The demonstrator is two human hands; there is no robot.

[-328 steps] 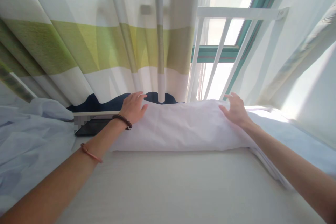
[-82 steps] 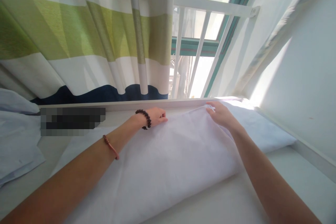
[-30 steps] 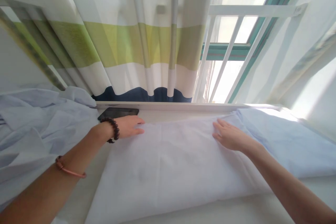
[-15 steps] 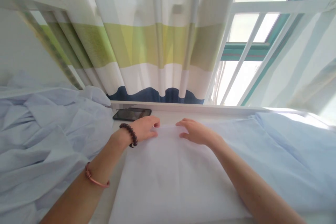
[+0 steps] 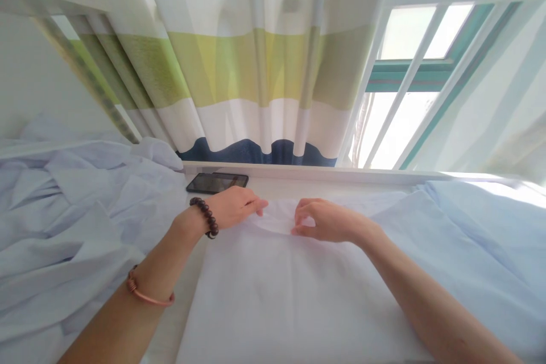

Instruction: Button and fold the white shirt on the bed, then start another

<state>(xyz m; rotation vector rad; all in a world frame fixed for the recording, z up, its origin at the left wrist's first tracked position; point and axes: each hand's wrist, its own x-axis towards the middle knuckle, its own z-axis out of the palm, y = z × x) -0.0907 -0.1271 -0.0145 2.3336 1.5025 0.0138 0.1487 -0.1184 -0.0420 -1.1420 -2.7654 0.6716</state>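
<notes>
A white cloth [image 5: 256, 290] lies spread flat and smooth in front of me. My left hand [image 5: 232, 206], with a dark bead bracelet at the wrist, pinches the cloth's far edge between thumb and fingers. A short way to the right, my right hand [image 5: 326, 220] has its fingers curled toward the thumb on the same edge. Between the two hands the edge is slightly raised and rumpled. The fingertips partly hide the fabric they grip.
A black phone [image 5: 217, 182] lies beyond my left hand, by the white back rail [image 5: 290, 171]. Crumpled white fabric [image 5: 85, 205] is heaped at left. Pale blue folded cloth [image 5: 482, 250] lies at right. Behind hang a striped curtain [image 5: 264, 62] and white bars [image 5: 405, 85].
Both hands have closed from apart fingers onto the far edge, and it has lifted a little between them. The right hand has shifted slightly right and nearer. The view has turned slightly.
</notes>
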